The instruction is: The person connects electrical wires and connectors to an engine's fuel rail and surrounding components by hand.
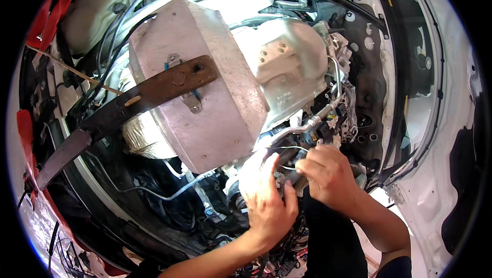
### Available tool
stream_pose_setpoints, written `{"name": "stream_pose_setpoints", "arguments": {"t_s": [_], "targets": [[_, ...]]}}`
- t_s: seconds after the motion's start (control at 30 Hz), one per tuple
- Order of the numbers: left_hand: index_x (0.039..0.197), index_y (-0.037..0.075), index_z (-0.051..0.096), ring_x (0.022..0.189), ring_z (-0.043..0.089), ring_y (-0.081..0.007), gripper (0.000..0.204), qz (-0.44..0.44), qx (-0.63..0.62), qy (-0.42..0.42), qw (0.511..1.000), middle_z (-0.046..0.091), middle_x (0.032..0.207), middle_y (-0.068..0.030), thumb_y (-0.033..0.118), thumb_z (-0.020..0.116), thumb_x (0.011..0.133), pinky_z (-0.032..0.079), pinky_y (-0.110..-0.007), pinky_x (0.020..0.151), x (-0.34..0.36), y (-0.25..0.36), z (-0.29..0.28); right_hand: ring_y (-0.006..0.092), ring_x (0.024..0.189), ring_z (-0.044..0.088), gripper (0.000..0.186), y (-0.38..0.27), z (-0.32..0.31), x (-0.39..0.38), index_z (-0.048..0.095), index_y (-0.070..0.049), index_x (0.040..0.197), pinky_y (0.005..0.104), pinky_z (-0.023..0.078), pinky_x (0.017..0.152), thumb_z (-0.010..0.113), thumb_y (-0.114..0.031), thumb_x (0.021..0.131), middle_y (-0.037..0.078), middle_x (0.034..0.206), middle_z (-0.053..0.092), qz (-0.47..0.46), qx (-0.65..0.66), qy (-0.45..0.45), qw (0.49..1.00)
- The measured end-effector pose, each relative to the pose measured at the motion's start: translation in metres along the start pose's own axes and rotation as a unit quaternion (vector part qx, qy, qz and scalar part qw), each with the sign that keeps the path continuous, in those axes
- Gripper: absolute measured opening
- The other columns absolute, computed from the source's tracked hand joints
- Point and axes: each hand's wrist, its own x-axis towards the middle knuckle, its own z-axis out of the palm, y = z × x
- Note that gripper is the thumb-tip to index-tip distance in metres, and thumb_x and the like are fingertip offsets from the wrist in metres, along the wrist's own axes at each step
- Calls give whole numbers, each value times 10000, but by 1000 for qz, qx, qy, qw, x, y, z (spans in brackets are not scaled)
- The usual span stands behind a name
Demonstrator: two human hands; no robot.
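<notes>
My left hand (265, 193) reaches into the engine bay, its fingers stretched out and the thumb apart. Its fingertips are beside a thin white strip (292, 148), which looks like a wire or a cable tie; whether they touch it I cannot tell. The strip curves in a loop over to my right hand (328, 178), whose fingers are pinched closed on it. Just beyond both hands runs a silver metal pipe (300, 128). Dark hoses and small parts lie under my hands, partly hidden by them.
A large boxy metal cover (200, 78) fills the middle, with a rusty brown bar (154, 91) across it. Right of it sits a rounded metal shield (292, 68). A red strap (54, 11) hangs at the far left. The white car body (446, 175) borders the right.
</notes>
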Motion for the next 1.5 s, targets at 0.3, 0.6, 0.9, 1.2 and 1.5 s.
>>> {"name": "stream_pose_setpoints", "arguments": {"t_s": [0.3, 0.6, 0.9, 1.2, 1.5], "targets": [[1343, -102, 435, 1159, 497, -417, 686, 75, 172, -13, 982, 531, 1272, -267, 219, 694, 794, 358, -502, 995, 9, -11, 12, 249, 811, 597, 165, 43, 25, -19, 619, -76, 850, 361, 474, 709, 646, -1, 706, 53, 762, 548, -5, 22, 54, 998], [1364, -67, 427, 1127, 517, -390, 680, 79, 220, -48, 971, 548, 1260, -239, 233, 677, 808, 374, -484, 961, 11, -16, 11, 233, 962, 572, 210, 50, 5, -1, 631, -104, 882, 370, 488, 796, 652, -40, 683, 28, 851, 551, -95, -82, 32, 992], [1324, -48, 487, 1142, 521, -375, 621, 53, 230, -29, 971, 562, 1207, -202, 230, 666, 798, 377, -481, 1013, 15, -2, 14, 247, 939, 581, 207, 59, 10, -8, 646, -109, 918, 367, 484, 820, 726, -134, 729, 31, 873, 588, -87, -45, 57, 994], [1247, 36, 551, 1080, 541, -398, 549, -81, 219, 61, 970, 590, 1136, -194, 387, 687, 848, 403, -501, 930, 18, 5, 51, 241, 1011, 574, 223, 76, 3, -8, 634, -103, 905, 388, 433, 901, 746, -240, 770, 30, 931, 619, -116, 33, 37, 992], [1182, 27, 598, 1039, 574, -395, 531, 21, 318, 188, 929, 633, 1089, -197, 390, 736, 820, 424, -482, 943, 19, -16, 68, 183, 829, 584, 230, 113, 14, 6, 620, -138, 839, 340, 424, 746, 741, -324, 780, 5, 804, 593, -256, 71, 69, 962]]}}
